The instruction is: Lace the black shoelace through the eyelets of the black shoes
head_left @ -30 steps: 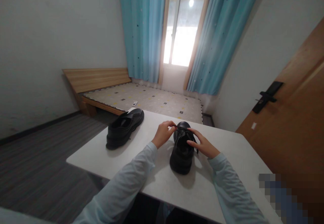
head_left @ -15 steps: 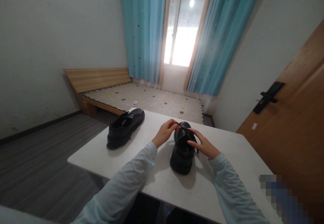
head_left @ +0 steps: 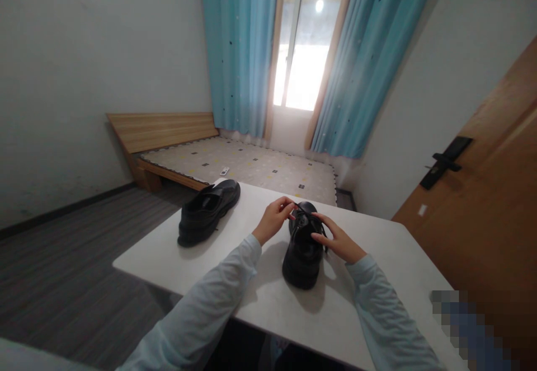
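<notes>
delta vs earlier: almost none. Both hands sit at the same shoe as a second ago; view has drifted slightly, the far shoe and bed sit a touch further right in frame. Left hand reads marginally closer to the toe than at the start.
left hand [head_left: 272,221]: fingers pinched on the black lace [head_left: 305,212] at the front of the lacing, thumb and forefinger closed on it.
right hand [head_left: 339,240]: fingers lie on the right side of the lacing, tips touching the lace area; whether they pinch a strand, cannot tell, too small.
near shoe [head_left: 302,248]: black, upright on its sole on the worktop [head_left: 377,270], toe pointing away from the person, heel towards them, between the two hands.
far shoe [head_left: 207,211]: black, same style, on the worktop's left far part, well apart from the near shoe, toe pointing away and to the right. Nothing touching it.
sleeves: pale blue, both forearms resting over the near edge of the worktop.
room: bed [head_left: 235,161] with wooden headboard behind the worktop, small white object lying on it; teal curtains [head_left: 239,52] either side of a bright window; wooden door [head_left: 482,192] with black handle at right.
writing/brands: none legible on shoes or elsewhere.
bottom right corner: pixelated patch, contents unreadable.
</notes>
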A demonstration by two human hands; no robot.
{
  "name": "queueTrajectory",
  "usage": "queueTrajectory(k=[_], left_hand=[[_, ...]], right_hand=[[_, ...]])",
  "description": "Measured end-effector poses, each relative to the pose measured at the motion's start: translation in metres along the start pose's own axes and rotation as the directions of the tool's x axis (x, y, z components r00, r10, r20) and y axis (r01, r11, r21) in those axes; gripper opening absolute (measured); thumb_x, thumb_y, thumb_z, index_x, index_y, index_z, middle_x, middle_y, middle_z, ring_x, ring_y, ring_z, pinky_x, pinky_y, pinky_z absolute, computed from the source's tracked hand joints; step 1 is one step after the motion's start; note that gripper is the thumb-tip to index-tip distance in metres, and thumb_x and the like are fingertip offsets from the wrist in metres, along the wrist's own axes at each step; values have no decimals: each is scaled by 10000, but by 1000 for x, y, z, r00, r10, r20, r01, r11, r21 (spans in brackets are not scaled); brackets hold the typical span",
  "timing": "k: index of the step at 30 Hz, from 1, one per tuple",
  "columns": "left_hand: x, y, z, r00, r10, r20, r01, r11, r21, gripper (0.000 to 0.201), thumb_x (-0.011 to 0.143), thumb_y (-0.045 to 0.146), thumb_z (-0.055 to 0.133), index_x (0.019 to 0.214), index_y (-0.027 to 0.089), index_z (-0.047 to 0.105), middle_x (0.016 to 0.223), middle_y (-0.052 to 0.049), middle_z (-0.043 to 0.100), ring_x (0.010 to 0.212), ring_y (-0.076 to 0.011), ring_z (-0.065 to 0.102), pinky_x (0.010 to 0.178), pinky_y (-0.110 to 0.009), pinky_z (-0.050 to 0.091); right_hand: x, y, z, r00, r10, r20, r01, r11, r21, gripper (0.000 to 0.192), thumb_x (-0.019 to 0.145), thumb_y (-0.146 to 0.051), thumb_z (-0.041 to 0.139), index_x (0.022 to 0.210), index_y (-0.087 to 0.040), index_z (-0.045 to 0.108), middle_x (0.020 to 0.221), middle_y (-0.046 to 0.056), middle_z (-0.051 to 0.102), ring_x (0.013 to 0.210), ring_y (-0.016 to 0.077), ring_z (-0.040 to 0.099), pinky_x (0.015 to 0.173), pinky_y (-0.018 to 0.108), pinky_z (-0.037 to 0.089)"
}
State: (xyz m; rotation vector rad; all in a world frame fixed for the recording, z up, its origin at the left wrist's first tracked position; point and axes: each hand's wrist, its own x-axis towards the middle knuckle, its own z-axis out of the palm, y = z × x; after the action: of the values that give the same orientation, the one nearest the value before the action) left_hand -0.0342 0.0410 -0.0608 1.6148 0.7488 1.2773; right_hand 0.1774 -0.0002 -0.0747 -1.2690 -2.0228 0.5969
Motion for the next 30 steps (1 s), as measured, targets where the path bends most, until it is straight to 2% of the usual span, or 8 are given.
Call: queueTrajectory(k=[4,7,11,14,18,23,26,30], left_hand=[[0,0,-1,999,42,1,-42,994,105,199,818,314,494,816,133,576,789,-19,613,584,-81,506,552,-207,430],[0,-1,-3,996,85,-13,-79,967,244,216,838,322,474,833,144,596,780,-18,622,644,-102,526,606,-218,432],[-1,1,-5,984,179,-21,-153,887,435,197,850,284,473,824,157,621,793,-27,620,747,-131,549,691,-240,431],[-1,3,-7,973,232,6,-198,816,544,176,846,254,495,827,165,645,785,-27,595,731,-125,539,685,-237,424],[0,-2,-10,973,225,56,-212,764,610,131,811,255,568,832,179,672,765,-19,562,676,-109,525,675,-233,431],[0,-12,-13,971,207,120,-235,720,653,100,753,232,645,833,185,682,791,-19,551,728,-125,544,704,-247,436],[0,-12,-13,965,242,99,-243,688,684,81,772,228,621,821,187,671,803,-29,546,778,-147,531,729,-268,432],[-1,-8,-14,951,310,14,-211,614,761,74,768,255,626,811,205,660,832,-43,554,877,-189,499,794,-320,408]], right_hand=[[0,0,0,1000,1,6,-1,1000,1,597,757,-474,586,1274,-221,424,1331,93,463,1255,252,400,1076,444,271],[0,0,0,1000,-8,1,8,1000,2,589,760,-477,584,1274,-237,428,1332,88,463,1255,258,400,1076,460,269],[1,-1,0,1000,-11,-3,11,1000,4,587,757,-480,587,1273,-244,433,1331,86,467,1253,263,403,1076,469,267],[1,-1,0,1000,-11,-4,11,1000,4,587,757,-478,587,1274,-244,436,1327,83,472,1251,260,406,1074,463,274],[1,0,0,1000,-16,-12,16,1000,2,589,755,-476,589,1278,-250,437,1322,81,478,1244,264,415,1067,466,285],[1,0,0,1000,-14,-7,14,1000,-2,588,760,-472,586,1281,-250,429,1328,79,473,1249,261,409,1070,466,279],[1,-1,0,1000,-12,-6,12,1000,-5,588,761,-471,585,1281,-245,426,1329,82,470,1251,257,405,1070,462,279],[1,1,0,1000,-25,-13,25,1000,-2,587,759,-472,586,1282,-255,430,1321,74,479,1245,259,414,1070,467,279]])
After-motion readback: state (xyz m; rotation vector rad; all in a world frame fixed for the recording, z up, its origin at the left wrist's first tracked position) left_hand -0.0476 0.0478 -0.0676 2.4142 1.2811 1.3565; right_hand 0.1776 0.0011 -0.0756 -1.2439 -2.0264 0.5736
